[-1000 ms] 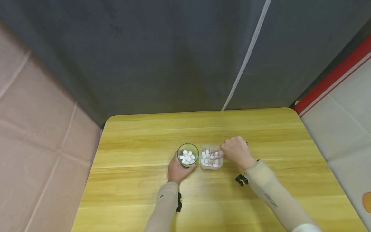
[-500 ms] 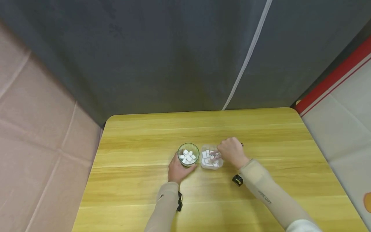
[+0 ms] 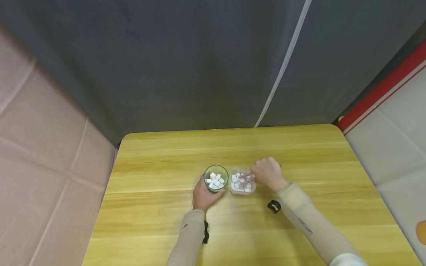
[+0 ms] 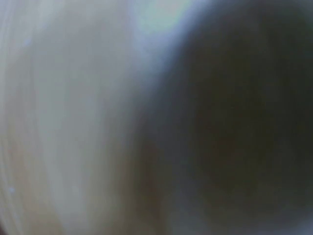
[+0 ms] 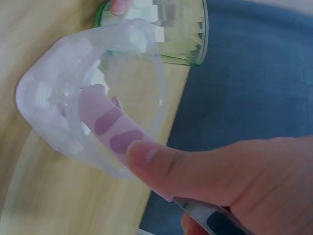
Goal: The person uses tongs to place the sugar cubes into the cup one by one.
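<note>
Step in hand looks like picking white cubes out of the plastic tub with tongs; the glass just to its left, near frame center, already has a pile. Right hand [image 3: 269, 173], right of center, grips pink spotted tongs [image 5: 116, 131], thumb pressed along one arm, tips dipped inside the plastic tub [image 3: 241, 192] among its loose cubes [image 3: 234, 178]. Can't tell if the tips have a cube between them. Left hand [image 3: 203, 195], lower center, is wrapped round the green-tinted glass [image 3: 217, 169], fingers on its left side, thumb along the near side; cube pile [image 3: 216, 181] inside. Next move probably calls for a firm squeeze on a single cube, then a lift clear of the rim, glass held steady; small cubes could slip from the tips. Left wrist view is too blurred to use.

Surface: yellowish wood-grain table [image 3: 149, 166], lower half of frame, rounded far corners. Room: dark gray backdrop [image 3: 199, 66] across the top with a pale strip [image 3: 285, 59] slanting down it; pinkish panel [image 3: 43, 147] at left edge; whitish panel [image 3: 392, 140] with red band [image 3: 382, 88] at right.
</note>
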A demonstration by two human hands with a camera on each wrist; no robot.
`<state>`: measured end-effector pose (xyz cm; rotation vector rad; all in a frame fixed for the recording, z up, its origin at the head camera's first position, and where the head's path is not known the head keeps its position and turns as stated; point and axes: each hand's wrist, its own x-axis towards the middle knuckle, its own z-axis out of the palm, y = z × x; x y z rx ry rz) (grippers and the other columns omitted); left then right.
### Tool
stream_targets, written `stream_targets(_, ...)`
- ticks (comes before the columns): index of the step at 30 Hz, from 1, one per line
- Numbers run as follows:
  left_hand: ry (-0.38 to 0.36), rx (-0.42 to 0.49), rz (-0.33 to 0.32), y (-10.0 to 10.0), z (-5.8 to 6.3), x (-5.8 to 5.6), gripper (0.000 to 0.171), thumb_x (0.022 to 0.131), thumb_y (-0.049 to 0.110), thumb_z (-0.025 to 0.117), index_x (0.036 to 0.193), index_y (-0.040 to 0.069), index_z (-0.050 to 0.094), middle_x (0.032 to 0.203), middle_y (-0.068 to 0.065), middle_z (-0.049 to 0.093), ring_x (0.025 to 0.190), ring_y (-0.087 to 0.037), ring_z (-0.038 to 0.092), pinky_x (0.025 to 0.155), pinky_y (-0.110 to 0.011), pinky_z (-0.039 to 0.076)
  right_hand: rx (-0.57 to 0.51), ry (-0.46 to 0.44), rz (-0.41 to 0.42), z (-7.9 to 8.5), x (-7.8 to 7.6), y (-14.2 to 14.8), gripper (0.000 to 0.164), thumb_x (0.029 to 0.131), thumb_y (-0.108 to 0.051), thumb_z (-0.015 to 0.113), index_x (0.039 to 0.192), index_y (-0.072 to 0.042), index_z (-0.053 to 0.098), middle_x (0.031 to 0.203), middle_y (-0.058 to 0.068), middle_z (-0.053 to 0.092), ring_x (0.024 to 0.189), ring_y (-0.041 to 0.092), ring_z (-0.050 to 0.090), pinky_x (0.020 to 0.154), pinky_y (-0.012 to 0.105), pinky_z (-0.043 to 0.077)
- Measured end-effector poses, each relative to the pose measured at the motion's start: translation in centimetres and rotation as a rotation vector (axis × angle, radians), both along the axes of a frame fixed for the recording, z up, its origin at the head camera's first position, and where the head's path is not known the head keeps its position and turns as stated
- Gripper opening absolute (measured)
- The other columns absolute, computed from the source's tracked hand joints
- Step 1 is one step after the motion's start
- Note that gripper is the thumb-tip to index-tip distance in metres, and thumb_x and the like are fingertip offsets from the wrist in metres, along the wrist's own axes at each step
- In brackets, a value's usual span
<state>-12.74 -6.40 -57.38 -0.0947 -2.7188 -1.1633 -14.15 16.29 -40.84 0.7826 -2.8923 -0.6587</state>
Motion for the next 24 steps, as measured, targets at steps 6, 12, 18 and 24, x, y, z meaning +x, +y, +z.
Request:
stream_targets(6,0.011,0.004,0.001,0.2,0.0,-0.1,0.093,0.057,0.062,0.073,0.128,0.012,0.043,0.116,-0.010,0.058,0.103,-0.030,0.057,0.086,-0.047,0.049,-0.057,0.020,0.002,1.2,0.2,0.7,0.049,0.071,-0.047,0.070,0.048,-0.014,0.043,0.041,-0.007,0.029,0.040,0.006,0.023,0.034,0.017,0.025)
stream_targets(12,0.029,0.012,-0.006,0.0,-0.2,-0.2,0.094,0.056,0.062,0.074,0.129,0.012,0.043,0.115,-0.009,0.059,0.103,-0.029,0.057,0.086,-0.046,0.049,-0.244,0.112,0.075,3.7,0.6,0.6,0.033,0.060,-0.049,0.076,0.065,-0.018,0.066,0.044,-0.008,0.036,0.040,0.005,0.022,0.033,0.018,0.021)
stream_targets(18,0.010,0.003,-0.001,0.0,-0.2,-0.3,0.093,0.056,0.060,0.075,0.129,0.013,0.043,0.116,-0.008,0.059,0.104,-0.028,0.057,0.087,-0.044,0.048,-0.333,0.193,0.175,5.6,0.9,-1.6,0.029,0.060,-0.045,0.078,0.069,-0.020,0.066,0.050,-0.007,0.048,0.039,0.007,0.026,0.031,0.022,0.024)
stream_targets(24,-0.025,0.030,-0.005,0.2,0.2,-0.1,0.091,0.056,0.054,0.078,0.129,0.013,0.043,0.115,-0.008,0.059,0.103,-0.028,0.058,0.086,-0.043,0.049,-0.308,0.168,0.228,5.1,0.9,-3.6,0.029,0.063,-0.046,0.076,0.067,-0.019,0.065,0.049,-0.008,0.049,0.040,0.006,0.027,0.032,0.021,0.027)
